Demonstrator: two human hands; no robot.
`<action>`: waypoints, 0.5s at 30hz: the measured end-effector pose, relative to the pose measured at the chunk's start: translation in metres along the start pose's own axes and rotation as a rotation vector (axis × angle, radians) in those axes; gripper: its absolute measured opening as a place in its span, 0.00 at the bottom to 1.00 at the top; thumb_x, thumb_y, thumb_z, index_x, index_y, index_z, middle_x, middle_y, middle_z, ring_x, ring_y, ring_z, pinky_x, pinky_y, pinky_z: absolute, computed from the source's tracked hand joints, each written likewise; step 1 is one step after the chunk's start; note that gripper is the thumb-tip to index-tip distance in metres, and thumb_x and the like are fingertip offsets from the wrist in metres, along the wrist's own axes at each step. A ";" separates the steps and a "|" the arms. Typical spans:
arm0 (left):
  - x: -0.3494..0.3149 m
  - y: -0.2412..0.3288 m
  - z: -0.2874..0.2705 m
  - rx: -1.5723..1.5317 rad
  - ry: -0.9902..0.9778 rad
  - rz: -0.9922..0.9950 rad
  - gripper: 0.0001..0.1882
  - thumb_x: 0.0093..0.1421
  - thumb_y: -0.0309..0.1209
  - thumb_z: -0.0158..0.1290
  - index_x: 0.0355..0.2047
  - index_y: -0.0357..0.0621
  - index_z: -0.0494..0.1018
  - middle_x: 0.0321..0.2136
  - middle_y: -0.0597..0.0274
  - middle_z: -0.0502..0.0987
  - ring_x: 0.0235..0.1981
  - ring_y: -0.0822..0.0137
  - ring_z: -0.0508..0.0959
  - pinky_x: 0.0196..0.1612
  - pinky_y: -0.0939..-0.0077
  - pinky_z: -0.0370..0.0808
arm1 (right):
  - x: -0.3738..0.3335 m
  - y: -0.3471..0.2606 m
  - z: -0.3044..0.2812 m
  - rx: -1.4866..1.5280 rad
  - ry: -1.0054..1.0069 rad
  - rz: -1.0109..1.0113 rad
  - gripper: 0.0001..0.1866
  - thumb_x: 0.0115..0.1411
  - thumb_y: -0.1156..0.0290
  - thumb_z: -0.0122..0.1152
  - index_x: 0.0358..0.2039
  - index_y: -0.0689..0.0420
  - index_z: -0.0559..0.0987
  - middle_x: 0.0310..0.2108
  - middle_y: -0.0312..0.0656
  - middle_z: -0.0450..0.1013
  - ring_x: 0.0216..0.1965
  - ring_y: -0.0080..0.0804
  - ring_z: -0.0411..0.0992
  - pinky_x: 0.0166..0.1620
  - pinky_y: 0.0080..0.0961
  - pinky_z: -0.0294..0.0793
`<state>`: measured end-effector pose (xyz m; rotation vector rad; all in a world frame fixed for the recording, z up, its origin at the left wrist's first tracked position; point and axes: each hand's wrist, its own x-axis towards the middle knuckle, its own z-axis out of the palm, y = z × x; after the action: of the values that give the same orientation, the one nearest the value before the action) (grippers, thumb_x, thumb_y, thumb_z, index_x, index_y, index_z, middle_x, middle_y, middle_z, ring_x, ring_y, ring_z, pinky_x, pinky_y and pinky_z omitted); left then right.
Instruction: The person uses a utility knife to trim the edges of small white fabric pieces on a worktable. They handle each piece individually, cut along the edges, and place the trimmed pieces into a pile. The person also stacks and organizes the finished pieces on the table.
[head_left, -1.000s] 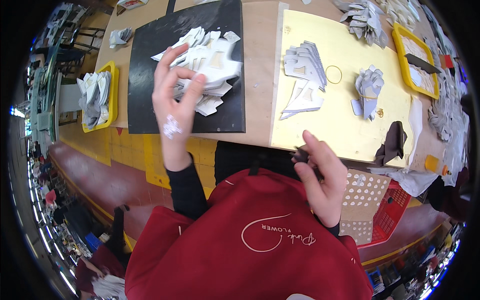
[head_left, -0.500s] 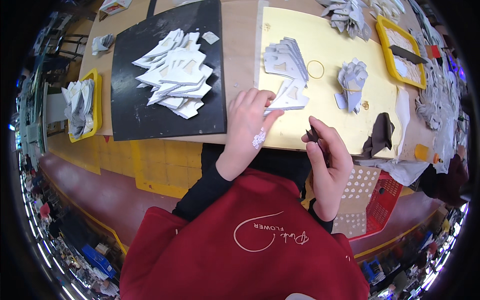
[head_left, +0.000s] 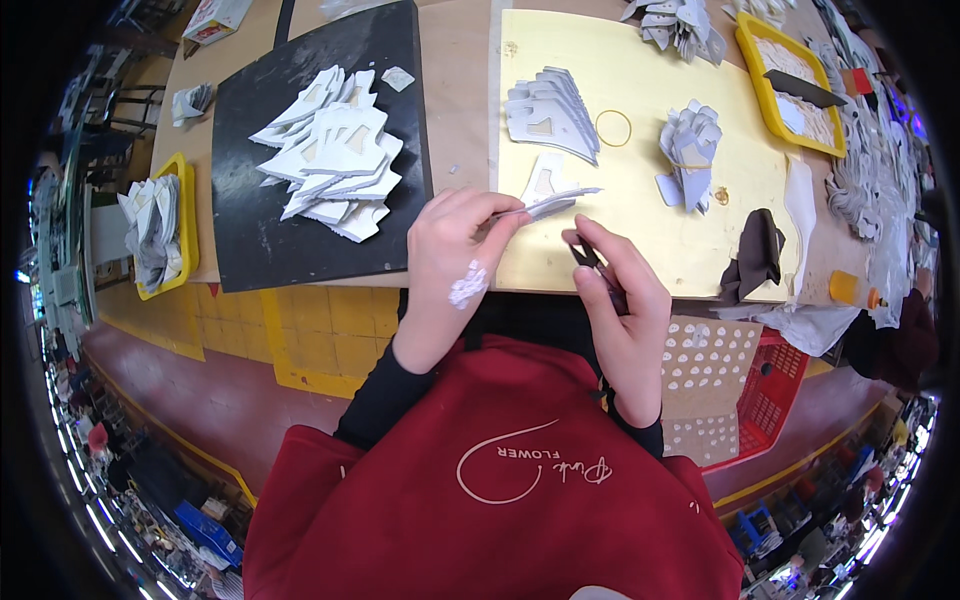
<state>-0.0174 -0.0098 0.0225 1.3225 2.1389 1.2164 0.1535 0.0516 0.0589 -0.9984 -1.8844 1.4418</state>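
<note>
My left hand pinches a thin white-and-grey shaped piece between thumb and fingers, tilted nearly edge-on above the yellow board. Small white bits stick to the back of this hand. Just to the right, my right hand is closed around a small pair of black snips, whose pointed tips stand apart close to the piece without touching it. Beyond the held piece lie another white piece and a fanned row of grey-white pieces.
A black board on the left bears a heap of white pieces. On the yellow board are a rubber band, a banded grey bundle and dark cloth. Yellow trays flank the table; a red crate stands below right.
My left hand has drawn back to the left and tipped the piece up from a flatter position. My right hand has followed with the snips. The whole view has shifted slightly.
</note>
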 end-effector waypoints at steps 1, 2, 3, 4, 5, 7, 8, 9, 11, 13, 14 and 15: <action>0.001 0.006 -0.007 -0.122 -0.072 -0.069 0.08 0.54 0.28 0.63 0.33 0.38 0.80 0.30 0.60 0.81 0.30 0.63 0.78 0.34 0.70 0.72 | 0.000 -0.001 -0.001 -0.013 0.020 -0.024 0.19 0.63 0.78 0.58 0.56 0.59 0.76 0.40 0.43 0.77 0.38 0.25 0.74 0.40 0.17 0.71; 0.002 0.012 -0.015 -0.245 -0.145 -0.139 0.07 0.55 0.28 0.63 0.33 0.38 0.80 0.31 0.61 0.81 0.31 0.66 0.79 0.34 0.72 0.71 | 0.000 -0.002 -0.002 0.031 0.021 -0.011 0.19 0.63 0.78 0.57 0.56 0.59 0.76 0.41 0.43 0.77 0.38 0.24 0.73 0.40 0.16 0.71; 0.001 0.014 -0.021 -0.366 -0.214 -0.210 0.07 0.56 0.28 0.63 0.33 0.38 0.80 0.31 0.62 0.82 0.32 0.68 0.79 0.35 0.74 0.71 | -0.001 -0.003 -0.001 0.076 0.021 0.001 0.19 0.64 0.78 0.57 0.56 0.59 0.76 0.43 0.43 0.77 0.38 0.23 0.73 0.41 0.16 0.70; -0.002 0.008 -0.023 -0.539 -0.293 -0.232 0.07 0.55 0.28 0.64 0.33 0.40 0.79 0.43 0.59 0.82 0.42 0.70 0.80 0.41 0.75 0.72 | -0.002 -0.005 0.000 0.178 0.002 0.049 0.20 0.64 0.78 0.57 0.57 0.59 0.76 0.44 0.43 0.77 0.38 0.22 0.73 0.40 0.16 0.70; -0.004 0.008 -0.022 -0.559 -0.257 -0.142 0.07 0.55 0.27 0.64 0.33 0.40 0.80 0.47 0.57 0.79 0.44 0.68 0.79 0.44 0.74 0.73 | -0.002 -0.007 0.000 0.280 -0.018 0.097 0.20 0.64 0.78 0.56 0.57 0.59 0.76 0.45 0.42 0.78 0.39 0.21 0.73 0.40 0.16 0.70; -0.005 0.009 -0.020 -0.641 -0.218 -0.039 0.07 0.55 0.25 0.64 0.33 0.40 0.79 0.53 0.51 0.75 0.50 0.64 0.77 0.49 0.71 0.73 | -0.005 -0.013 -0.003 0.363 -0.125 0.250 0.20 0.63 0.79 0.56 0.57 0.58 0.76 0.49 0.42 0.76 0.40 0.19 0.72 0.39 0.15 0.69; -0.005 0.009 -0.021 -0.705 -0.216 -0.028 0.06 0.55 0.23 0.64 0.33 0.39 0.78 0.55 0.48 0.73 0.53 0.62 0.75 0.52 0.69 0.72 | -0.005 -0.014 -0.001 0.377 -0.149 0.234 0.20 0.63 0.79 0.57 0.56 0.58 0.76 0.50 0.42 0.76 0.40 0.19 0.71 0.38 0.14 0.68; -0.005 0.010 -0.022 -0.768 -0.215 -0.017 0.06 0.55 0.22 0.63 0.33 0.38 0.77 0.57 0.44 0.71 0.56 0.60 0.74 0.55 0.68 0.72 | -0.005 -0.015 -0.001 0.392 -0.172 0.218 0.20 0.63 0.79 0.57 0.56 0.58 0.76 0.51 0.42 0.75 0.40 0.18 0.71 0.37 0.14 0.67; -0.009 0.016 -0.024 -1.012 -0.220 -0.190 0.07 0.56 0.19 0.61 0.33 0.36 0.74 0.52 0.41 0.75 0.61 0.57 0.70 0.58 0.63 0.71 | -0.002 -0.012 0.008 0.366 -0.157 0.003 0.20 0.63 0.79 0.57 0.56 0.58 0.77 0.49 0.42 0.75 0.39 0.18 0.70 0.36 0.14 0.66; -0.015 0.011 -0.020 -1.059 -0.125 -0.223 0.08 0.56 0.18 0.60 0.34 0.36 0.72 0.45 0.43 0.78 0.50 0.61 0.78 0.54 0.67 0.74 | -0.001 -0.011 0.012 0.225 -0.030 -0.104 0.19 0.61 0.80 0.59 0.54 0.58 0.78 0.43 0.40 0.73 0.35 0.19 0.68 0.35 0.16 0.66; -0.018 0.010 -0.021 -1.051 -0.107 -0.245 0.07 0.57 0.18 0.60 0.33 0.36 0.72 0.44 0.44 0.78 0.47 0.63 0.79 0.52 0.68 0.75 | -0.002 -0.010 0.014 0.168 0.034 -0.122 0.19 0.61 0.80 0.59 0.54 0.58 0.78 0.41 0.39 0.72 0.34 0.19 0.67 0.34 0.16 0.66; -0.019 0.009 -0.021 -1.041 -0.088 -0.267 0.07 0.57 0.18 0.60 0.33 0.36 0.72 0.43 0.46 0.79 0.44 0.64 0.80 0.51 0.69 0.76 | -0.003 -0.010 0.015 0.111 0.096 -0.140 0.19 0.60 0.81 0.60 0.54 0.58 0.78 0.40 0.39 0.72 0.33 0.19 0.67 0.34 0.16 0.65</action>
<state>-0.0169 -0.0347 0.0390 0.5803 1.1944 1.7196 0.1411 0.0400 0.0644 -0.8504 -1.7490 1.3759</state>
